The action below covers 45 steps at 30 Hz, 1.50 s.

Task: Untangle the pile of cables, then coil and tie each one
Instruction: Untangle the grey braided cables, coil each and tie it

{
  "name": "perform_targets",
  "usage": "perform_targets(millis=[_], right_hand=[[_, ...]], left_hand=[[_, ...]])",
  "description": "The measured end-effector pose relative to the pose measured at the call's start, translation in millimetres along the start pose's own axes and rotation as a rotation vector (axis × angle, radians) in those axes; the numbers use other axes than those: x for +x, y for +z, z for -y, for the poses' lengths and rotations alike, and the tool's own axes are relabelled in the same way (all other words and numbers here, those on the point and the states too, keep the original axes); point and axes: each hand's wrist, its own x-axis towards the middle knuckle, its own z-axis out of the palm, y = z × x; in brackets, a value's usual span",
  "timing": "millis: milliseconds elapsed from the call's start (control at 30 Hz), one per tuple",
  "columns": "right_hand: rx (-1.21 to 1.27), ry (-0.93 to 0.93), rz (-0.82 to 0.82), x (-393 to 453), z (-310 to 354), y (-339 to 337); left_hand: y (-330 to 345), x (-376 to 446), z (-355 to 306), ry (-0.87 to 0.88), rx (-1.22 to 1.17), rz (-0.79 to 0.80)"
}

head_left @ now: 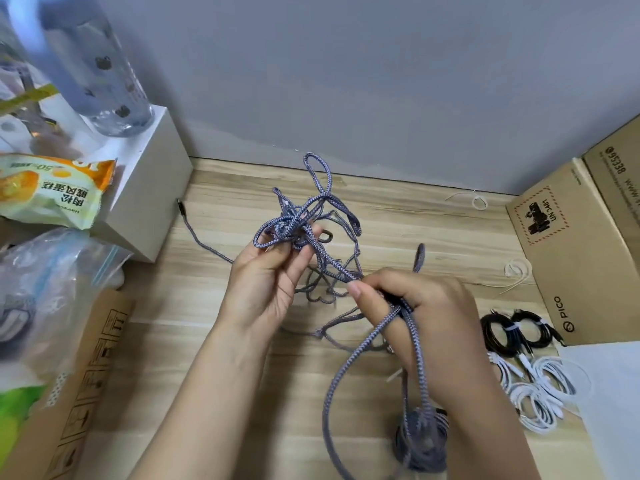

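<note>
Above the middle of the pale wooden table, the left hand holds the tangled grey braided cable in curled fingers; the right hand pinches a strand.
</note>
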Motion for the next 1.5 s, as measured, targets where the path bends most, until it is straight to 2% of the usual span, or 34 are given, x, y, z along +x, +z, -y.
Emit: perform_targets(millis=[100,267,367,500,600,733,800,900,1000,1200,1367,1500], right_hand=[[-0.214,-0.096,-0.074,-1,-3,-1],[-0.363,-0.087,-0.065,-2,-15,-3],[-0.279,-0.007,-0.05,-2,-16,3],[-0.306,0.072,-0.121,-2,-11,8],[-0.14,0.208,-0.032,-2,-8,10],[0.324,0.408,0.141,2,-2,14],[0.542,0.475,0.134,6,3,17],[0.775,0.525,0.0,9,3,23],[0.834,0.447,-0.083,8,-4,25],[0.852,0.459,-0.131,8,1,14],[0.804,0.412,-0.098,6,-1,11],[0.751,0.407,-0.054,4,-6,5]], left_hand=[[-3,0,-1,0.04,0.012,0.011],[-3,-4,-5,0.289,0.321,-0.021],[2,-7,1,0.343,0.249,-0.035],[4,-7,7,0.349,0.071,-0.069],[10,-7,9,0.286,-0.077,-0.08],[20,-12,10,0.112,-0.259,-0.088],[24,-20,11,0.04,-0.255,-0.045],[27,-28,16,0.004,-0.151,0.041],[26,-30,20,0.024,-0.063,0.098],[20,-28,18,0.118,0.13,0.155],[16,-29,13,0.292,0.4,0.114],[15,-32,7,0.307,0.5,0.141]])
